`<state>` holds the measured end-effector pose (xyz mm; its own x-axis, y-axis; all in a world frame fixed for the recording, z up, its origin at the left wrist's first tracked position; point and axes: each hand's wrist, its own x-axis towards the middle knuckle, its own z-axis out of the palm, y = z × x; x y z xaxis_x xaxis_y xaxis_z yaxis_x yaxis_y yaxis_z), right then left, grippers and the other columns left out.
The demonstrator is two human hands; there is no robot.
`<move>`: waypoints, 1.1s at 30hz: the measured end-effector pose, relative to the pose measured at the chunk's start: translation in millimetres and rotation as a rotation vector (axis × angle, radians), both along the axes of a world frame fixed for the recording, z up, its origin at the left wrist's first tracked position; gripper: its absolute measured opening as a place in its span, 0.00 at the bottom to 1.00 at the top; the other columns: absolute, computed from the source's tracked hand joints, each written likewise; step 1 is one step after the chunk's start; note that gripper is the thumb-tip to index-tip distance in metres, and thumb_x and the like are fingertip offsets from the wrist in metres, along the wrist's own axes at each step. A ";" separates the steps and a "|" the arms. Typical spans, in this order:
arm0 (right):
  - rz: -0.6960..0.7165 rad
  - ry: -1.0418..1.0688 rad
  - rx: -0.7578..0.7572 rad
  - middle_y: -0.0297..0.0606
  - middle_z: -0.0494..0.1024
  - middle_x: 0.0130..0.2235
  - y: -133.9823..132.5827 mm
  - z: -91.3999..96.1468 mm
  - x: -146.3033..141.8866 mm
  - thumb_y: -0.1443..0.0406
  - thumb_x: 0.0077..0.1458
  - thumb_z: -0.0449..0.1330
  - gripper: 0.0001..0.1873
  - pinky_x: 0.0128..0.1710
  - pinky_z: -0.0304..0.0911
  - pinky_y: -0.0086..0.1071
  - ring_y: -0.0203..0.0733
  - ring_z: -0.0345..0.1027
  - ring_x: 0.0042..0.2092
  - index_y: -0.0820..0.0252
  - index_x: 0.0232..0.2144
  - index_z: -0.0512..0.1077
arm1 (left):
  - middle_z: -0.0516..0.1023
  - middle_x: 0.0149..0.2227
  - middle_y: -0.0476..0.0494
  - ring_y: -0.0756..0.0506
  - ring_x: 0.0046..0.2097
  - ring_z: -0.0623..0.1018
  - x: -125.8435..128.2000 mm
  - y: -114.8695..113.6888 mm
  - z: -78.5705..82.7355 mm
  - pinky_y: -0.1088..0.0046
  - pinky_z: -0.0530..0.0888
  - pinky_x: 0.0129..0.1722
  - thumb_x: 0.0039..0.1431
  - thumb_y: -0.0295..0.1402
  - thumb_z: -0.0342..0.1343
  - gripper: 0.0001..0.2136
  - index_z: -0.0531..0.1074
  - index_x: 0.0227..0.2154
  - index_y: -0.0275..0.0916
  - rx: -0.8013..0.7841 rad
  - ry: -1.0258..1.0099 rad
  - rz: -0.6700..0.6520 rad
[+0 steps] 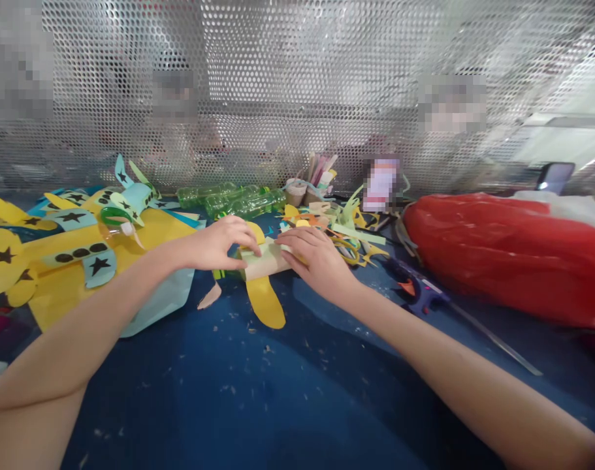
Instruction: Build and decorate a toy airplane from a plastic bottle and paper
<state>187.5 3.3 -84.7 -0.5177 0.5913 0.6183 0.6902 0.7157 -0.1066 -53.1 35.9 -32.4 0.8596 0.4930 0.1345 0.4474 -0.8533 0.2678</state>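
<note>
While a paper-wrapped roll point(265, 264) lies mid-table, coloured paper scraps point(358, 233) gather to its far right

Because the left hand point(225, 245) rests on the roll's left end and the right hand point(321, 261) on its right, the piece seems braced against rolling or unwrapping. The left thumb and fingers are spread against it, while the right fingers lie over the top; whether either hand truly pinches, I cannot tell. One yellow paper wing point(266, 303) points near.

Paper aeroplanes point(140, 196) with black stars sit at the left by yellow card point(172, 228), probably set there to leave working room. Green plastic bottles point(245, 203) lie beyond the hands, near a cup point(296, 190). A purple glue gun point(424, 290) lies to the right, perhaps for easy reach, its glue stick point(498, 339) pointing near, with a red plastic bag point(503, 254) past it.

Pale flecks dot the blue tabletop point(258, 391), and a perforated metal panel point(297, 59) stands along the far side
</note>
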 end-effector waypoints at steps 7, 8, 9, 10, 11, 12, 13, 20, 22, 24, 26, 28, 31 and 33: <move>-0.014 -0.050 -0.013 0.38 0.80 0.40 6.2 1.3 -12.8 0.57 0.58 0.59 0.11 0.50 0.60 0.45 0.47 0.69 0.46 0.54 0.40 0.76 | 0.77 0.44 0.47 0.40 0.55 0.65 2.9 -6.0 -0.1 0.62 0.57 0.56 0.56 0.37 0.59 0.09 0.76 0.39 0.45 0.077 0.011 -0.015; -0.020 -0.048 -0.013 0.37 0.80 0.40 7.2 0.7 -11.2 0.57 0.58 0.59 0.11 0.50 0.60 0.45 0.47 0.68 0.46 0.53 0.40 0.76 | 0.77 0.44 0.47 0.39 0.54 0.66 3.3 -6.8 0.1 0.61 0.56 0.56 0.56 0.37 0.59 0.09 0.76 0.39 0.44 0.089 0.015 -0.010; -0.027 -0.041 -0.013 0.37 0.80 0.40 8.1 0.3 -8.8 0.57 0.58 0.60 0.11 0.50 0.60 0.45 0.47 0.68 0.46 0.53 0.39 0.77 | 0.78 0.43 0.46 0.39 0.54 0.66 3.7 -7.6 0.3 0.60 0.56 0.56 0.56 0.38 0.59 0.09 0.76 0.39 0.44 0.100 0.018 -0.003; -0.031 -0.036 -0.012 0.36 0.80 0.40 9.0 0.3 -5.9 0.57 0.57 0.60 0.10 0.50 0.60 0.45 0.47 0.68 0.46 0.53 0.39 0.77 | 0.78 0.42 0.46 0.39 0.53 0.67 4.2 -8.4 0.6 0.59 0.55 0.56 0.56 0.39 0.59 0.09 0.76 0.39 0.44 0.108 0.020 0.008; -0.032 -0.036 -0.011 0.36 0.80 0.40 9.7 0.8 -2.7 0.57 0.57 0.60 0.10 0.50 0.60 0.45 0.47 0.68 0.46 0.53 0.39 0.77 | 0.78 0.41 0.46 0.39 0.53 0.68 4.8 -9.1 0.8 0.58 0.55 0.56 0.56 0.40 0.59 0.10 0.77 0.38 0.44 0.113 0.018 0.021; -0.033 -0.041 -0.007 0.36 0.80 0.40 10.4 1.8 0.6 0.58 0.57 0.60 0.10 0.50 0.60 0.46 0.47 0.68 0.47 0.53 0.39 0.78 | 0.79 0.40 0.46 0.39 0.52 0.68 5.3 -9.6 0.9 0.57 0.54 0.56 0.56 0.41 0.59 0.10 0.77 0.37 0.43 0.114 0.015 0.034; -0.035 -0.053 0.001 0.36 0.80 0.41 11.0 3.0 3.8 0.58 0.57 0.60 0.10 0.51 0.60 0.47 0.48 0.68 0.48 0.52 0.38 0.78 | 0.79 0.38 0.46 0.39 0.51 0.69 5.8 -9.8 0.7 0.56 0.53 0.57 0.56 0.42 0.59 0.10 0.77 0.35 0.43 0.114 0.009 0.049; -0.093 -0.128 0.022 0.39 0.79 0.42 19.0 5.2 16.5 0.58 0.56 0.61 0.09 0.50 0.60 0.50 0.52 0.65 0.51 0.50 0.37 0.80 | 0.78 0.35 0.49 0.41 0.49 0.70 4.6 -4.4 -4.6 0.49 0.44 0.60 0.56 0.40 0.60 0.07 0.75 0.31 0.44 0.141 -0.012 0.112; -0.086 -0.123 0.011 0.40 0.79 0.41 20.4 3.5 16.2 0.59 0.56 0.61 0.09 0.50 0.61 0.50 0.51 0.66 0.49 0.51 0.38 0.80 | 0.78 0.36 0.49 0.41 0.49 0.70 3.6 -3.4 -4.6 0.50 0.45 0.60 0.55 0.39 0.60 0.06 0.75 0.32 0.43 0.143 0.003 0.121; -0.076 -0.105 0.009 0.40 0.79 0.41 18.4 3.2 13.6 0.60 0.57 0.60 0.10 0.50 0.62 0.50 0.51 0.66 0.49 0.53 0.39 0.79 | 0.78 0.37 0.49 0.41 0.49 0.70 3.1 -3.3 -4.0 0.51 0.48 0.59 0.54 0.38 0.61 0.06 0.74 0.32 0.42 0.144 0.020 0.130; -0.056 -0.087 0.027 0.42 0.79 0.45 12.7 4.4 8.5 0.61 0.59 0.58 0.12 0.51 0.62 0.50 0.51 0.66 0.50 0.54 0.42 0.77 | 0.78 0.37 0.49 0.40 0.50 0.70 3.2 -3.8 -3.7 0.52 0.50 0.58 0.53 0.37 0.62 0.07 0.73 0.32 0.42 0.144 0.027 0.127; -0.014 -0.095 0.072 0.42 0.77 0.49 4.7 5.7 2.2 0.62 0.60 0.56 0.15 0.54 0.61 0.50 0.50 0.65 0.53 0.56 0.47 0.75 | 0.78 0.37 0.49 0.39 0.51 0.69 3.6 -4.5 -4.0 0.52 0.50 0.58 0.52 0.37 0.63 0.07 0.73 0.32 0.42 0.146 0.022 0.119; 0.104 -0.175 0.128 0.39 0.77 0.51 -4.9 4.5 -5.6 0.64 0.61 0.55 0.16 0.59 0.55 0.52 0.47 0.66 0.54 0.52 0.51 0.72 | 0.78 0.37 0.49 0.39 0.52 0.69 4.3 -5.3 -4.6 0.51 0.48 0.59 0.52 0.36 0.63 0.07 0.73 0.32 0.42 0.152 0.008 0.122; 0.184 -0.240 0.132 0.37 0.78 0.50 -6.5 2.0 -7.1 0.66 0.61 0.55 0.17 0.60 0.54 0.52 0.44 0.68 0.53 0.50 0.52 0.71 | 0.77 0.37 0.49 0.39 0.51 0.69 4.3 -5.3 -4.2 0.51 0.48 0.59 0.52 0.36 0.63 0.07 0.73 0.32 0.42 0.146 0.010 0.141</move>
<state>180.4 -3.2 -82.7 -0.7489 0.3971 0.5306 0.5422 0.8275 0.1459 -48.8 30.5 -36.7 0.7851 0.5843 0.2055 0.5672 -0.8115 0.1404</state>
